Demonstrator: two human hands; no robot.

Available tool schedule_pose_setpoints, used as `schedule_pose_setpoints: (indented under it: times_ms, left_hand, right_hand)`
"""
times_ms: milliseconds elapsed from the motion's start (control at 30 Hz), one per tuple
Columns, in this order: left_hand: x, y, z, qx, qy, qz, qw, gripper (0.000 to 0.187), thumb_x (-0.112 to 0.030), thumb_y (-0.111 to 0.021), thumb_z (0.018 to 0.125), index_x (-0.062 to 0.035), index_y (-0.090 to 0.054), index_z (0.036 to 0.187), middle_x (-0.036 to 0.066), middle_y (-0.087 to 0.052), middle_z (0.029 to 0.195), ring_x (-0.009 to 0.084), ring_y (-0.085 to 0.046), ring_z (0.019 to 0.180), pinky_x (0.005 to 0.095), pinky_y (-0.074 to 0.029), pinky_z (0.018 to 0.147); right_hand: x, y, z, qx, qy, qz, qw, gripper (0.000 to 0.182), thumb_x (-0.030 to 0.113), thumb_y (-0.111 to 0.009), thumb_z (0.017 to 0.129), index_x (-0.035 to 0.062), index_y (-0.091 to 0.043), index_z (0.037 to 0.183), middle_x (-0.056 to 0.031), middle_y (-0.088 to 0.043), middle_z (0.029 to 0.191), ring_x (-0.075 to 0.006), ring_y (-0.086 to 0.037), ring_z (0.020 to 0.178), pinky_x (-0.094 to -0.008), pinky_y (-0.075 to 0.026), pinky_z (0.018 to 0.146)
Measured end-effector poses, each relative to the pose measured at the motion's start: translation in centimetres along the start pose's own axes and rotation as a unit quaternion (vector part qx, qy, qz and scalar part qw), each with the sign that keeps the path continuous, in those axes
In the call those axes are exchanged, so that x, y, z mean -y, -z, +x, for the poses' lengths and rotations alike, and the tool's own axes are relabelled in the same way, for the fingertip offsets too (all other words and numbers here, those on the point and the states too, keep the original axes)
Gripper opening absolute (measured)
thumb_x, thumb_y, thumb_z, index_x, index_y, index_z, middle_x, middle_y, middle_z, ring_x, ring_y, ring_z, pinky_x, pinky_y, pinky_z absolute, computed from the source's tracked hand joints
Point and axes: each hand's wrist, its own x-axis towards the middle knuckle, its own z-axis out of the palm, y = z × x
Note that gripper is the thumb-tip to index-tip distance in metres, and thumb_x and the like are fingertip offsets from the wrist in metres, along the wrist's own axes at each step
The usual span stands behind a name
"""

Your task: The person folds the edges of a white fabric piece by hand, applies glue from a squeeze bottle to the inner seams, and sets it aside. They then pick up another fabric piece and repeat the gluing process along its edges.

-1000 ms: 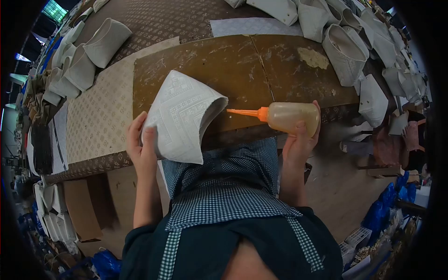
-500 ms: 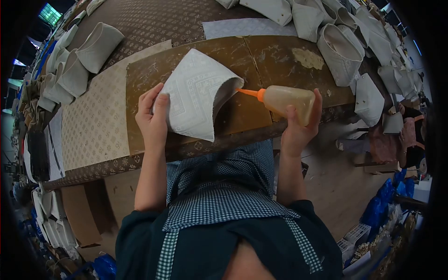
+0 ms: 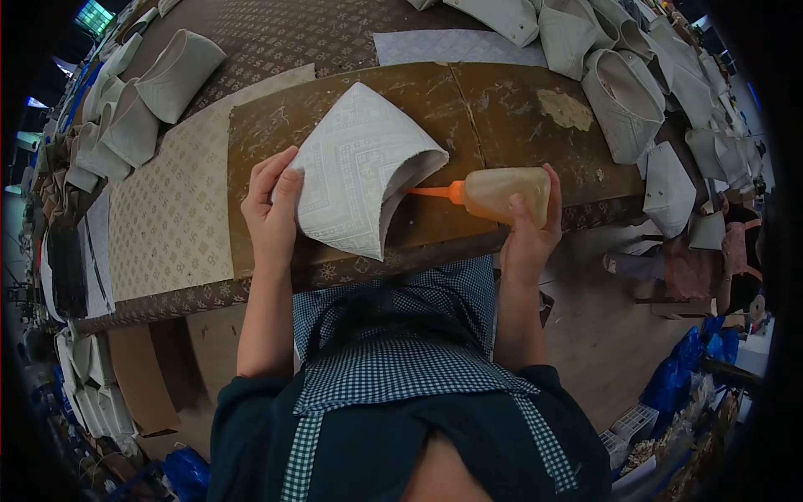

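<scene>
A white patterned fabric piece point(image 3: 351, 171), folded into an open pouch shape, is tilted above the brown work board point(image 3: 276, 117). Its left edge is pinched by my left hand point(image 3: 274, 201), thumb in front. My right hand point(image 3: 534, 222) grips a squeeze bottle point(image 3: 506, 194) of yellowish liquid, lying nearly level. The bottle's orange nozzle point(image 3: 435, 192) points left, and its tip reaches the pouch's open edge; whether it touches the fabric I cannot tell.
White pouches point(image 3: 180, 75) stand at the back left, and more pouches point(image 3: 623, 105) are piled at the right. A patterned sheet point(image 3: 171, 217) lies left of the board. Another person point(image 3: 736, 251) sits at the far right. A cardboard box point(image 3: 138, 376) is below the table.
The bottle in my right hand has moved slightly left and is more level, its nozzle tip lower along the pouch's opening. The pouch has turned slightly in my left hand.
</scene>
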Motion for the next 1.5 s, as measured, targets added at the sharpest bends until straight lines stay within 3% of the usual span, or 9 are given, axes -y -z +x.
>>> schedule_pose_setpoints:
  times_ms: [667,767,1067,1167,1267,1400,1500]
  left_hand:
    - [0.6,0.5,0.6,0.035,-0.019,0.010,0.999,0.029,-0.016,-0.060,0.096,0.0014,-0.065,0.119,0.005,-0.061,0.117,0.0128,-0.054,0.108,0.0265,-0.039,0.097]
    - [0.5,0.4,0.7,0.023,-0.020,0.004,1.000,0.026,-0.012,-0.063,0.093,0.0009,-0.068,0.115,0.009,-0.062,0.115,0.0164,-0.055,0.108,0.0286,-0.041,0.096]
    - [0.1,0.6,0.6,0.034,0.013,0.007,0.999,0.028,-0.016,-0.063,0.094,0.0004,-0.067,0.117,0.006,-0.061,0.113,0.0138,-0.055,0.107,0.0268,-0.041,0.095]
    - [-1.8,1.4,1.4,0.093,0.069,0.021,0.993,0.033,-0.020,-0.063,0.095,0.0007,-0.064,0.120,0.004,-0.060,0.111,0.0136,-0.056,0.106,0.0274,-0.043,0.092]
    - [-3.2,1.9,3.7,0.155,0.052,0.086,0.983,0.037,-0.023,-0.062,0.095,0.0011,-0.062,0.123,0.003,-0.058,0.109,0.0141,-0.057,0.105,0.0287,-0.047,0.088]
    - [-4.7,-1.0,8.6,0.202,0.037,0.123,0.971,0.048,-0.031,-0.062,0.094,0.0008,-0.057,0.130,0.009,-0.061,0.115,0.0163,-0.058,0.106,0.0298,-0.048,0.088]
    - [-4.5,-5.1,12.1,0.278,0.080,0.181,0.940,0.061,-0.045,-0.061,0.091,-0.0026,-0.054,0.134,0.016,-0.062,0.123,0.0234,-0.059,0.112,0.0337,-0.046,0.095]
  right_hand:
    - [-0.2,-0.3,-1.0,0.048,-0.060,0.054,0.996,0.064,-0.004,-0.070,0.081,0.0040,-0.046,0.140,-0.0057,-0.054,0.127,-0.0139,-0.054,0.113,-0.0282,-0.044,0.099]
    - [-0.3,-0.3,-1.3,0.055,-0.066,0.051,0.995,0.065,-0.004,-0.070,0.081,0.0043,-0.046,0.141,-0.0057,-0.055,0.127,-0.0134,-0.054,0.112,-0.0276,-0.044,0.099]
    - [-0.2,0.4,-2.1,0.073,-0.098,0.063,0.991,0.064,-0.002,-0.071,0.081,0.0024,-0.046,0.140,-0.0053,-0.055,0.125,-0.0121,-0.054,0.110,-0.0267,-0.044,0.097]
    - [-0.1,0.7,-2.6,0.076,-0.121,0.076,0.987,0.065,-0.001,-0.072,0.080,0.0014,-0.046,0.140,-0.0055,-0.056,0.125,-0.0122,-0.055,0.110,-0.0269,-0.044,0.097]
    - [0.0,1.0,-3.0,0.075,-0.146,0.102,0.981,0.065,0.000,-0.072,0.080,0.0017,-0.046,0.140,-0.0057,-0.056,0.125,-0.0132,-0.055,0.111,-0.0274,-0.044,0.098]
    - [-0.2,1.4,-3.2,0.058,-0.146,0.148,0.976,0.065,0.001,-0.071,0.081,0.0025,-0.045,0.140,-0.0064,-0.057,0.123,-0.0153,-0.057,0.111,-0.0291,-0.045,0.099]
    - [0.5,1.2,-3.2,0.029,-0.147,0.153,0.977,0.065,0.001,-0.070,0.081,0.0027,-0.044,0.140,-0.0070,-0.057,0.121,-0.0160,-0.057,0.111,-0.0310,-0.045,0.100]
